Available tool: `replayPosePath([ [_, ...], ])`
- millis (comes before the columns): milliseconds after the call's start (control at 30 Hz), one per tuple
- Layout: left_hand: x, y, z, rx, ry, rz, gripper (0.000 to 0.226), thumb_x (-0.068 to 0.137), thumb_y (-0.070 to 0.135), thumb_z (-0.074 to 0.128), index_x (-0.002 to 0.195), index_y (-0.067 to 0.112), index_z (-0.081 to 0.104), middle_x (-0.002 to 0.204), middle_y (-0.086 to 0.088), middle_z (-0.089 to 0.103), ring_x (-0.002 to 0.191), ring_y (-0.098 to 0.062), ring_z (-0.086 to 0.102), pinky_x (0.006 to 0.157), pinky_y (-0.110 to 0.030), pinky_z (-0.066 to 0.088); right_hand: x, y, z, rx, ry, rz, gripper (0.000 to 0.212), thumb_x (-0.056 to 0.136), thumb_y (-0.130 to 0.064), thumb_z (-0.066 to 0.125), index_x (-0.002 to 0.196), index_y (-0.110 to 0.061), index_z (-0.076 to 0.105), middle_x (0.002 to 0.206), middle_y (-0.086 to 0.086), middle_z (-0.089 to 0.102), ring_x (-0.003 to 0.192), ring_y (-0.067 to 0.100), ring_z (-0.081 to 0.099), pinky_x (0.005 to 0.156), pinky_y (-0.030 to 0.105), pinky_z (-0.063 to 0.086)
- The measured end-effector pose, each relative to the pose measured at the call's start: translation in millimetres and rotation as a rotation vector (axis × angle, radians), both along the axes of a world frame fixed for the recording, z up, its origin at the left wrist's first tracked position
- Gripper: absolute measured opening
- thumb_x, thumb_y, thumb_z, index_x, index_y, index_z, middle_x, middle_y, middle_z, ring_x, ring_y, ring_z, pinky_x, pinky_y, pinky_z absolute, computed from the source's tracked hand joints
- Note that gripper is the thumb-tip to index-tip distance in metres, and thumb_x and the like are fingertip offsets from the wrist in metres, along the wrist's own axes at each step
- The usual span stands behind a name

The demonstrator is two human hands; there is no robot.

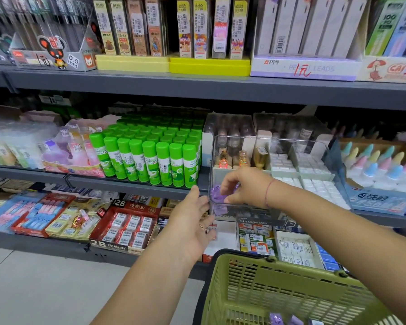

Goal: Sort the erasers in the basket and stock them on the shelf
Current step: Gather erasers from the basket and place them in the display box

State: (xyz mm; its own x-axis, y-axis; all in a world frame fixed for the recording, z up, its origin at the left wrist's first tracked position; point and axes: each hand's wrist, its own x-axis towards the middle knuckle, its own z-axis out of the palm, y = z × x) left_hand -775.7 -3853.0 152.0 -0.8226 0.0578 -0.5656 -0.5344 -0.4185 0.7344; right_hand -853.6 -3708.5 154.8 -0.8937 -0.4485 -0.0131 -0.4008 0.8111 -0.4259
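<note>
Presently, the straight-fingered left hand (pixel 192 221) touches a clear plastic box (pixel 215 146); the right hand (pixel 244 186) pinches glossy purple erasers (pixel 217 195) inside.

bright, flat white shop light falls from overhead. under the upper shelf board (pixel 197 90) a dark band of shadow swallows the back rows behind the green glue sticks (pixel 150 158). the clear storage box (pixel 279 140) carries faint pale glare on its walls. shelf lines bow toward the frame edges. goods far left of the glue sticks smear soft, and the green basket (pixel 279 289) blurs at its lower right.
</note>
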Motion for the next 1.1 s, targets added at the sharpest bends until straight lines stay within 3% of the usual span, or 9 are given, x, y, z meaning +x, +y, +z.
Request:
replayPosePath([
  [100, 0.3, 0.2, -0.7, -0.001, 0.006, -0.011, 0.055, 0.101, 0.049, 0.029, 0.133, 0.011, 0.053, 0.14, -0.003, 0.051, 0.131, -0.025, 0.042, 0.108, -0.045, 0.026, 2.5, 4.4, -2.3, -0.137, -0.087, -0.019, 0.002, 0.085, -0.016, 0.068, 0.085, -0.018, 0.069, 0.076, -0.012, 0.064, 0.07, 0.001, 0.06, 0.062, 0.004, 0.045],
  [233, 0.1, 0.1, -0.1, -0.008, 0.008, -0.004, 0.053, 0.101, 0.048, 0.031, 0.133, 0.012, 0.053, 0.141, -0.003, 0.05, 0.132, -0.026, 0.041, 0.108, -0.045, 0.027, 9.5, 3.9, 1.9, -0.247, -0.27, -0.074, 0.016, 0.094, -0.017, 0.056, 0.09, -0.006, 0.067, 0.078, 0.001, 0.067, 0.071, 0.011, 0.065, 0.069, 0.019, 0.057],
  [433, 1.9, 1.3, -1.4, -0.006, 0.01, 0.001, 0.054, 0.101, 0.047, 0.031, 0.134, 0.011, 0.051, 0.143, -0.005, 0.048, 0.133, -0.027, 0.041, 0.11, -0.047, 0.026, 17.8, 7.0, 12.3, -0.032, -0.207, -0.082, 0.042, 0.098, -0.034, 0.046, 0.058, -0.025, 0.056, 0.047, -0.018, 0.052, 0.047, -0.008, 0.048, 0.049, 0.005, 0.034],
  [533, 2.3, 1.9, -3.3, -0.017, 0.015, -0.004, 0.054, 0.101, 0.048, 0.03, 0.136, 0.012, 0.05, 0.143, -0.004, 0.048, 0.132, -0.026, 0.041, 0.11, -0.046, 0.028, 22.1, 9.6, 13.8, 0.005, -0.215, -0.046, 0.041, 0.099, -0.037, 0.043, 0.079, -0.011, 0.068, 0.071, -0.001, 0.058, 0.065, 0.008, 0.051, 0.067, 0.023, 0.042],
  [633, 1.1, 1.1, -6.3, -0.029, 0.017, 0.006, 0.054, 0.101, 0.048, 0.03, 0.133, 0.011, 0.053, 0.139, -0.005, 0.052, 0.129, -0.026, 0.044, 0.106, -0.045, 0.032, 28.3, 12.4, 19.3, 0.018, -0.206, -0.021, 0.042, 0.098, -0.038, 0.043, 0.102, -0.005, 0.068, 0.094, 0.01, 0.068, 0.084, 0.019, 0.06, 0.079, 0.026, 0.046],
  [733, 3.5, 0.2, -16.0, -0.08, 0.026, 0.034, 0.054, 0.101, 0.046, 0.031, 0.13, 0.008, 0.055, 0.13, -0.005, 0.057, 0.117, -0.024, 0.053, 0.093, -0.038, 0.039, 39.5, 28.3, 28.4, -0.167, -0.144, -0.013, 0.039, 0.097, -0.037, 0.045, 0.105, -0.007, 0.069, 0.104, 0.01, 0.07, 0.099, 0.024, 0.065, 0.092, 0.037, 0.051],
  [900, 19.4, 2.0, -65.3, -0.501, -0.014, 0.026, 0.044, 0.1, 0.044, 0.037, 0.121, 0.012, 0.058, 0.117, -0.005, 0.056, 0.104, -0.024, 0.053, 0.085, -0.033, 0.035, 83.8, 101.8, 10.5, -0.918, -0.501, 0.008, 0.031, 0.087, -0.039, 0.058, 0.086, -0.012, 0.075, 0.104, 0.015, 0.071, 0.091, 0.02, 0.069, 0.08, 0.026, 0.056],
  [1000, 41.6, 7.2, -113.6, -0.821, 0.002, -0.161, 0.038, 0.101, 0.041, 0.035, 0.108, 0.014, 0.06, 0.114, -0.004, 0.053, 0.098, -0.025, 0.053, 0.085, -0.032, 0.034, 109.2, 143.7, -61.8, -0.825, -0.777, -0.201, 0.029, 0.087, -0.028, 0.053, 0.089, -0.006, 0.071, 0.105, 0.017, 0.069, 0.092, 0.02, 0.068, 0.085, 0.03, 0.056],
  [1100, 67.0, 8.9, -163.6, -1.036, 0.096, -0.421, 0.044, 0.101, 0.042, 0.035, 0.133, 0.016, 0.049, 0.118, -0.005, 0.06, 0.107, -0.026, 0.056, 0.083, -0.031, 0.038, 145.1, 172.6, -158.3, -0.465, -0.851, -0.462, 0.024, 0.092, -0.015, 0.058, 0.108, 0.003, 0.062, 0.107, 0.012, 0.064, 0.1, 0.02, 0.062, 0.094, 0.029, 0.047],
])
